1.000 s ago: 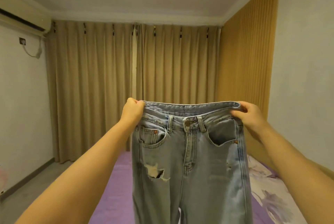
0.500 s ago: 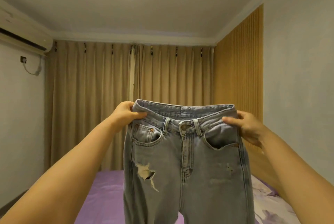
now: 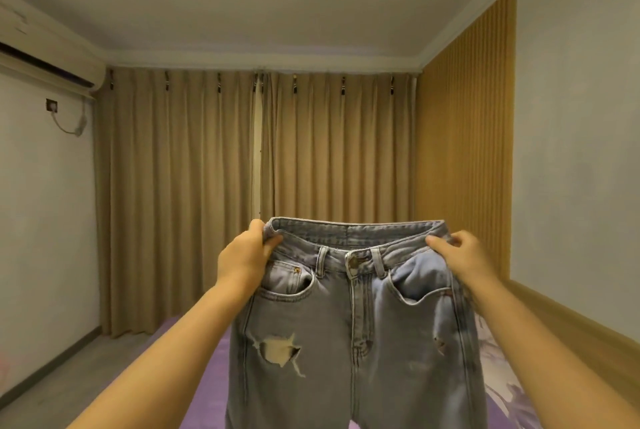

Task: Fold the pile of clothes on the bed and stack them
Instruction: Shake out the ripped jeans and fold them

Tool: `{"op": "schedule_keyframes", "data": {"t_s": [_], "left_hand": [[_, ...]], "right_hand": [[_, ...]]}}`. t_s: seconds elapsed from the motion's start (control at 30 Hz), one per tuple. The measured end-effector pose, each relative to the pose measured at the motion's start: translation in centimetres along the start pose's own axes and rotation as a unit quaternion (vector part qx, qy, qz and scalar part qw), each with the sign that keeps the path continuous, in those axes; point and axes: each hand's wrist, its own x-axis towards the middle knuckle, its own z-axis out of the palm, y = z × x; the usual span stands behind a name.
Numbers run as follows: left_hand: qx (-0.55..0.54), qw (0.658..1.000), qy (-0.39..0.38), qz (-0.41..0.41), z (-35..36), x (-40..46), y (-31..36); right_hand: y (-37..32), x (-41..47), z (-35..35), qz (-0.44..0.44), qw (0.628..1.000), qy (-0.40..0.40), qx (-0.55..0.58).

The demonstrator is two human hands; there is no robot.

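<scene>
Room first: tan curtains [image 3: 256, 193] across the far wall, bed [image 3: 207, 390] with purple sheet below me, only its near strip visible. Jeans [image 3: 346, 324] are up in the air in front of me over the bed, front side facing me, waistband level, legs hanging out of view past the bottom edge. Rest of the clothes pile isn't visible, so I can't say how much is left. My left hand [image 3: 244, 257] pinches the left waistband corner, thumb over the front, fingers curled behind. My right hand [image 3: 457, 257] pinches the right corner, thumb on the front; its grip looks lighter, fingertips only. Small stuff: button [image 3: 353, 261] closed, ripped hole [image 3: 280, 352] on one thigh, smaller rip [image 3: 440, 345] on the other. Risks as I judge them: right corner slips when I swing or fold, since denim is heavy and that pinch is shallow. Legs could twist or drag on the sheet because I can't see the hems. A finger catching the frayed hole would widen it. Uneven waistband means a crooked fold.
</scene>
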Motion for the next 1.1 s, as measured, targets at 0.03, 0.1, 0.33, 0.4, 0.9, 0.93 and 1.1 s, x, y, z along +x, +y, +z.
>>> {"op": "schedule_keyframes", "data": {"t_s": [0.03,0.1,0.33,0.4,0.9,0.93,1.1], "left_hand": [[-0.059,0.998,-0.001,-0.038,0.3,-0.1,0.1],[-0.177,0.979,-0.001,-0.099,1.0,-0.7,0.8],[-0.396,0.886,-0.082,-0.227,5.3,-4.6,5.2],[-0.431,0.866,-0.114,-0.226,5.9,-5.5,6.0],[-0.506,0.828,-0.111,-0.214,4.6,-4.8,7.0],[-0.525,0.816,-0.120,-0.209,4.2,-4.2,6.8],[-0.615,0.752,-0.192,-0.140,1.1,0.5,6.6]], "right_hand": [[0.0,-0.4,0.6,0.054,0.997,-0.023,0.054],[-0.2,-1.4,2.0,0.130,0.978,-0.058,0.155],[-2.2,-7.7,8.2,0.103,0.957,-0.134,0.237],[-2.5,-9.4,9.4,0.012,0.978,-0.119,0.171],[-1.5,-9.7,10.1,-0.051,0.945,-0.158,0.281],[-0.9,-9.1,9.9,-0.058,0.963,-0.119,0.235],[1.3,-6.6,8.1,0.036,0.915,-0.269,0.300]]}}
